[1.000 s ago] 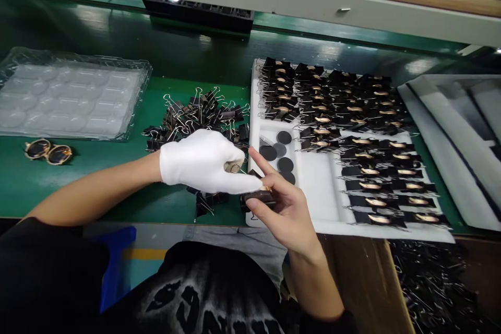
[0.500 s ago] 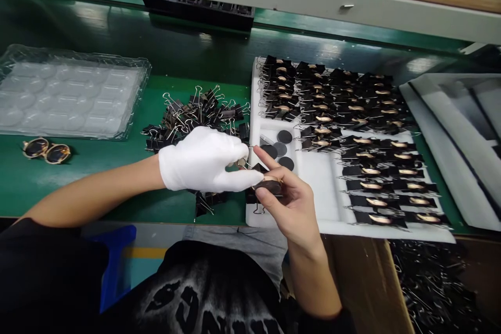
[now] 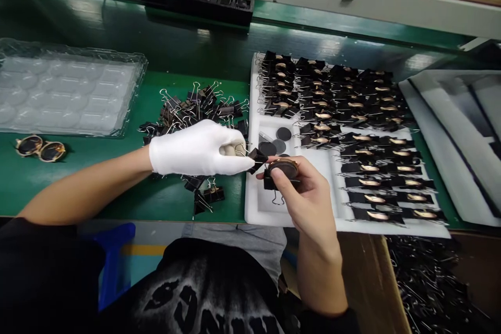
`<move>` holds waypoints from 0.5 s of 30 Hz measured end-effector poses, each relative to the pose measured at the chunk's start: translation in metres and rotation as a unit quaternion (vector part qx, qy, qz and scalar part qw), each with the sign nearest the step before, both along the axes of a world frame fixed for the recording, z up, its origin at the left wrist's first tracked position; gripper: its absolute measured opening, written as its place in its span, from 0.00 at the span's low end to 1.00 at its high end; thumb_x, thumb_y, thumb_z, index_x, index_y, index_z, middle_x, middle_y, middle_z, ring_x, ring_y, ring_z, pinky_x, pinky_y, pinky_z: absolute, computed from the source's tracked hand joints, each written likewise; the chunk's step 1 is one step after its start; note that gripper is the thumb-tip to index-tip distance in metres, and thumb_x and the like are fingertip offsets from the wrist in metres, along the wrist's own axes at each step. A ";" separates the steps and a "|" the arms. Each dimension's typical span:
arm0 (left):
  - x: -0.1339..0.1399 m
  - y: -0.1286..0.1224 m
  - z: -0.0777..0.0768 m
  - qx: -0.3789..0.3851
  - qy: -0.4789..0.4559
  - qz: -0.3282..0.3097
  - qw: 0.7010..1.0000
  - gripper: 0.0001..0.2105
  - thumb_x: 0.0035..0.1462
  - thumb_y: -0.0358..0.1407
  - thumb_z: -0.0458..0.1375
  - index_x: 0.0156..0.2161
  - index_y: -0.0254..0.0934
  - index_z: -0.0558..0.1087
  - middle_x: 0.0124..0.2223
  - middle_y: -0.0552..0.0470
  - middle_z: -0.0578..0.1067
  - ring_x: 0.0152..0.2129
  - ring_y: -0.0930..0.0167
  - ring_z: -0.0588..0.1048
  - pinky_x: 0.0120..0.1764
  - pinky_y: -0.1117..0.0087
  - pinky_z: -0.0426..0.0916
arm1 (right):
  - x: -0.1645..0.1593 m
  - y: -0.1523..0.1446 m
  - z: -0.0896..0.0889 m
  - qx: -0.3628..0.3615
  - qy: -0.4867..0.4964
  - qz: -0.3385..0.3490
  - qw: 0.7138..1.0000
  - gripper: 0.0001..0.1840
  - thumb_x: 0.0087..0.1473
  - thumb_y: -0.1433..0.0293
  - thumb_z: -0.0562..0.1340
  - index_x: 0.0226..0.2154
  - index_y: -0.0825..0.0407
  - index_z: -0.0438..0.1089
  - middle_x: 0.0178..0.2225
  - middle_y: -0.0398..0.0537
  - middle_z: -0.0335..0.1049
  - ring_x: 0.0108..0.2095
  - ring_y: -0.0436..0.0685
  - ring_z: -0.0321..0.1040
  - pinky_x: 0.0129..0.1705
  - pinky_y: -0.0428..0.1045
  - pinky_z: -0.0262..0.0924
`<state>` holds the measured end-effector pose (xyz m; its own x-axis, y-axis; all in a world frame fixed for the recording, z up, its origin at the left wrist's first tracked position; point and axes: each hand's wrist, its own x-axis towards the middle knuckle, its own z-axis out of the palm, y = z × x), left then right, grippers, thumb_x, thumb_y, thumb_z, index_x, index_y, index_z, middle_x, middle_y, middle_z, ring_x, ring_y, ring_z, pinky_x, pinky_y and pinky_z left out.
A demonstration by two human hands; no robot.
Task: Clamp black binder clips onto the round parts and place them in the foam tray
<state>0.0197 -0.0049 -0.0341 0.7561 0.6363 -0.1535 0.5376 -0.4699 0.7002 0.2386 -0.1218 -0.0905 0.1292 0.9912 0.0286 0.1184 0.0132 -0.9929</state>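
In its white glove, my left hand (image 3: 191, 148) pinches a black binder clip (image 3: 257, 158) by its wire handles. My bare right hand (image 3: 311, 195) grips a round dark disc with a tan rim (image 3: 285, 168), thumb across its face. A second binder clip (image 3: 269, 182) is clamped on the disc's lower edge, its wire loop pointing down. The left hand's clip is close beside the disc; whether they touch I cannot tell. Under and behind the glove lies a heap of binder clips (image 3: 195, 107). Loose dark discs (image 3: 284, 133) lie in the white foam tray (image 3: 326, 185).
Rows of clipped tan-rimmed pieces (image 3: 370, 168) fill much of the tray. To the left are a clear plastic tray (image 3: 66, 91) and round sunglasses (image 3: 41, 148). Foam sheets (image 3: 442, 130) lean at right, above a box of clips (image 3: 434, 282). A black compartment box (image 3: 195, 5) stands behind.
My left hand has drawn slightly left, away from the disc, with the binder clip now showing in its fingers. My right hand has shifted right and turned the disc's face upward.
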 end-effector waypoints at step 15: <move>-0.001 0.001 0.000 0.085 -0.052 0.016 0.995 0.10 0.60 0.41 0.58 0.33 0.37 0.76 0.24 0.60 0.74 0.21 0.77 0.69 0.29 0.74 0.60 | 0.024 0.011 0.025 0.030 -0.164 0.160 0.973 0.02 0.60 0.66 0.71 0.37 0.45 0.82 0.42 0.49 0.83 0.59 0.65 0.75 0.55 0.55 0.71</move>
